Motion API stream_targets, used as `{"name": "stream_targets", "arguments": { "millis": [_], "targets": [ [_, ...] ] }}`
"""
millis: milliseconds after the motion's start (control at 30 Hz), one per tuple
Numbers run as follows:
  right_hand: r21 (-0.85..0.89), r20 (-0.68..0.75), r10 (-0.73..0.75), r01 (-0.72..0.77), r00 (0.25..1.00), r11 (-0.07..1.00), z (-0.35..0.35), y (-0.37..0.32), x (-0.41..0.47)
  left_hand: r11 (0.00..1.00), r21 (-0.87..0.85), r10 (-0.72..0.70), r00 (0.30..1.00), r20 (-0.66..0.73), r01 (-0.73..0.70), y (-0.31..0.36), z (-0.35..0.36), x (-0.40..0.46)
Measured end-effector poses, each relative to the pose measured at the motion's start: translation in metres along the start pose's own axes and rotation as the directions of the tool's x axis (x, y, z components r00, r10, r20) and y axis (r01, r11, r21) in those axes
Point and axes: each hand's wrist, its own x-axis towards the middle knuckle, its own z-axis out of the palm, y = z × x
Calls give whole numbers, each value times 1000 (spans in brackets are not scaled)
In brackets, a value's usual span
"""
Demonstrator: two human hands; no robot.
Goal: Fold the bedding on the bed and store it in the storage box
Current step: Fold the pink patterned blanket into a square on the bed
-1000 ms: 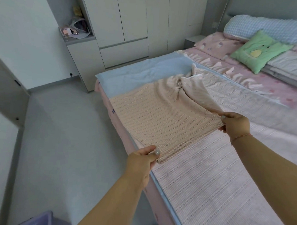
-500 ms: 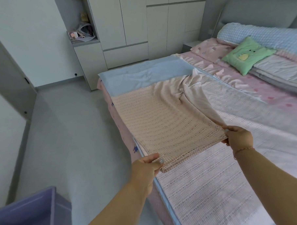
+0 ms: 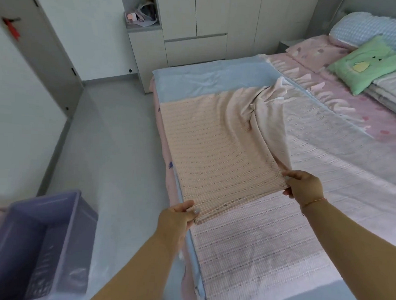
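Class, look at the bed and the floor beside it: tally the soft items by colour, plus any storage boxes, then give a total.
Peach blanket, a corner pinched in each hand: 1
Blue sheet: 1
Green cushion: 1
Blue textured pillow: 1
Pink pillow: 1
Purple storage box: 1
Total: 6

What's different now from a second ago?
Both hands, the left hand and the right hand, have drawn the peach blanket's folded edge back toward the person. The purple storage box has come into view. Both hands still pinch the same corners; the green pillow hasn't moved.
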Motion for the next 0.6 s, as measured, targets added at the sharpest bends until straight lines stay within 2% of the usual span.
{"name": "stream_targets", "arguments": {
  "millis": [233, 600],
  "targets": [
    [-9, 104, -29, 30, 994, 999, -29, 37, -28, 1000, -8, 23, 996, -89, -24, -48, -3, -40],
    [49, 68, -67, 63, 995, 997, -87, 83, -88, 998, 56, 40, 998, -53, -37, -101, -4, -113]
  ]
}}
